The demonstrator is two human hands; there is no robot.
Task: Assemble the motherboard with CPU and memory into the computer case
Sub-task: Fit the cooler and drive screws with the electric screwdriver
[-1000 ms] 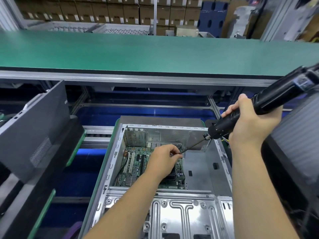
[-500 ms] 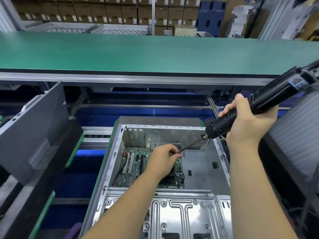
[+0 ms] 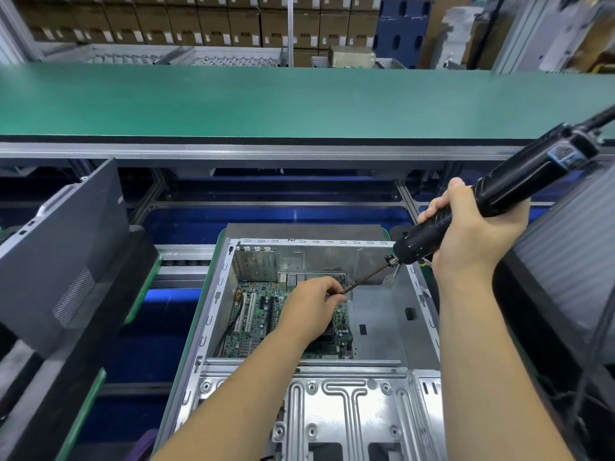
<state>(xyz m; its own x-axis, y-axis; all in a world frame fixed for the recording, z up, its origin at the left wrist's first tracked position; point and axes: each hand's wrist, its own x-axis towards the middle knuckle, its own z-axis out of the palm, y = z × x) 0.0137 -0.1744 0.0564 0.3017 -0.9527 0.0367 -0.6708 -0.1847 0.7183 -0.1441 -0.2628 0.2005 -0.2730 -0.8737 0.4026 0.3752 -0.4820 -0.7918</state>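
An open metal computer case (image 3: 219,304) lies flat below me, with a green motherboard (image 3: 256,314) seated in its far left part. My right hand (image 3: 472,237) grips a black electric screwdriver (image 3: 499,197), tilted down to the left. Its thin bit (image 3: 366,277) runs down to my left hand (image 3: 312,304), whose fingertips pinch the bit's tip over the board. My left hand hides the board's middle and whatever sits at the tip.
A green conveyor belt (image 3: 299,101) runs across behind the case. A grey case side panel (image 3: 63,254) leans at the left, another ribbed panel (image 3: 572,261) at the right. The case's drive cage plate (image 3: 332,414) lies nearest me. Cardboard boxes (image 3: 199,24) are stacked far behind.
My right hand and the screwdriver have risen slightly. My left hand stays at the bit's tip over the motherboard.
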